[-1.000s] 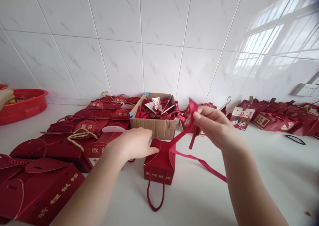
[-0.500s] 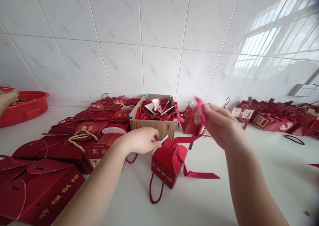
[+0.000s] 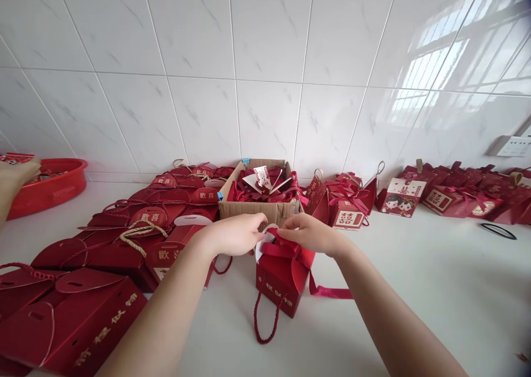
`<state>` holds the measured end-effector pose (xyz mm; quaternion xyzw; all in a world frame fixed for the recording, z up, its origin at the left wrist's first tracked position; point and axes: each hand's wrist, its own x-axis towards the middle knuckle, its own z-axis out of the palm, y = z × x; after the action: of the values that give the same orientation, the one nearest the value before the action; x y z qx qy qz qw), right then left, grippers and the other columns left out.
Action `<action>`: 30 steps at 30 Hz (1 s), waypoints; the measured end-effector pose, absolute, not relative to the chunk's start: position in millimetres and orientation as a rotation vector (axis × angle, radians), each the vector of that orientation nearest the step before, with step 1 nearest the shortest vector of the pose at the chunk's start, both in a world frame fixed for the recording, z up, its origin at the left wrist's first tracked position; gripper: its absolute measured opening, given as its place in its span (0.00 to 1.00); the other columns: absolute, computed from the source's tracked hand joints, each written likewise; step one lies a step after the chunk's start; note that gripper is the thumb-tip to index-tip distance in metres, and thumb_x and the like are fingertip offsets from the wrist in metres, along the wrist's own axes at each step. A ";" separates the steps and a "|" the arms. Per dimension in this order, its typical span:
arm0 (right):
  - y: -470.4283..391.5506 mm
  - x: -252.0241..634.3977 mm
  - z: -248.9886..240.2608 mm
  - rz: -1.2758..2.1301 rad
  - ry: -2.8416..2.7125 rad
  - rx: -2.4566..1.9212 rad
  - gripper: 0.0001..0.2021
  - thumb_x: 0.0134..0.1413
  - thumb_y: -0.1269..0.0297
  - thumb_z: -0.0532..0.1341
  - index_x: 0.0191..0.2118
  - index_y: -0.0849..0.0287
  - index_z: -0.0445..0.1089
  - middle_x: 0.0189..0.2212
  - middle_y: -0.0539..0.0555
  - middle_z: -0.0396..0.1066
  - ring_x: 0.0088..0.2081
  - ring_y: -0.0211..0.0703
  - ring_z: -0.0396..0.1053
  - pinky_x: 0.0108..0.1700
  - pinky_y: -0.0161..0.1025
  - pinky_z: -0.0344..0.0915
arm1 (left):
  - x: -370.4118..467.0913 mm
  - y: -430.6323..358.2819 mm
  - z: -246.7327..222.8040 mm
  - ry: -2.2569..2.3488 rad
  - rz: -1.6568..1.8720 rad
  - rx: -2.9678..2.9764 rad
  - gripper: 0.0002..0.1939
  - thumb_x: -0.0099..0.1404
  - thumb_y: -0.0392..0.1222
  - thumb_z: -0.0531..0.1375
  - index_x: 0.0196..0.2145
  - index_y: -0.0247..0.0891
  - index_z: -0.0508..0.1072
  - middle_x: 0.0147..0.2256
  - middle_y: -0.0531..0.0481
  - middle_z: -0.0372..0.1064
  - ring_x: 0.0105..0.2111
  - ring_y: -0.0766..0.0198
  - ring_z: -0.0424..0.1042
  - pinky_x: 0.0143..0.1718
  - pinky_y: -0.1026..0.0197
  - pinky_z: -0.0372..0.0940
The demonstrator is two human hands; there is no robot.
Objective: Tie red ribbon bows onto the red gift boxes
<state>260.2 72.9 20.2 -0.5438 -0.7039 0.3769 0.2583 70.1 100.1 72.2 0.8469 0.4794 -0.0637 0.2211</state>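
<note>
A small red gift box (image 3: 276, 285) with gold lettering stands on the white table in front of me, its rope handle (image 3: 265, 338) hanging down on the near side. A dark pink ribbon (image 3: 332, 293) runs across its top and trails off to the right. My left hand (image 3: 238, 234) is closed at the box's far left flap, whose white inner side (image 3: 259, 249) shows. From the right, my right hand (image 3: 309, 233) pinches at the top edge, by the ribbon; its fingertips are partly hidden, with ribbon or flap between them.
Behind the box sits an open cardboard carton (image 3: 238, 208) of ribbons and tags. Rows of red boxes (image 3: 103, 321) fill the left. More finished-looking boxes (image 3: 400, 197) line the wall at right, near a black ring (image 3: 498, 231). Another person's hand (image 3: 19, 177) is at a red basin (image 3: 58, 186).
My right hand has come down and left, from holding the ribbon end up in the air to the top of the box. My left hand stays at the flap.
</note>
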 end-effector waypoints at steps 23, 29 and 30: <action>75.7 248.1 11.3 0.976 -2.027 -1.384 0.17 0.55 0.56 0.53 0.20 0.59 0.55 0.19 0.44 0.51 0.22 0.32 0.48 0.24 0.34 0.47 | 69.3 101.8 68.8 1.196 -0.162 2.298 0.10 0.62 0.44 0.50 0.38 0.41 0.67 0.32 0.50 0.73 0.28 0.62 0.72 0.26 0.64 0.58; 76.3 243.5 10.6 0.920 -2.035 -1.360 0.15 0.55 0.58 0.53 0.21 0.59 0.58 0.18 0.44 0.52 0.22 0.32 0.49 0.24 0.33 0.48 | 68.2 103.5 69.7 1.247 -0.102 2.332 0.11 0.59 0.44 0.51 0.21 0.39 0.58 0.20 0.54 0.57 0.19 0.67 0.55 0.21 0.62 0.47; 76.4 243.7 10.7 0.909 -2.036 -1.361 0.15 0.55 0.58 0.53 0.21 0.59 0.60 0.19 0.45 0.54 0.22 0.32 0.51 0.24 0.33 0.49 | 68.2 104.5 68.9 1.253 -0.082 2.335 0.11 0.58 0.42 0.52 0.20 0.39 0.56 0.19 0.55 0.54 0.18 0.68 0.52 0.20 0.62 0.45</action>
<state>243.7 76.4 10.7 -0.5030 -0.7522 0.3360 0.2615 68.2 104.5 68.9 0.8543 0.4586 -0.0301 0.2427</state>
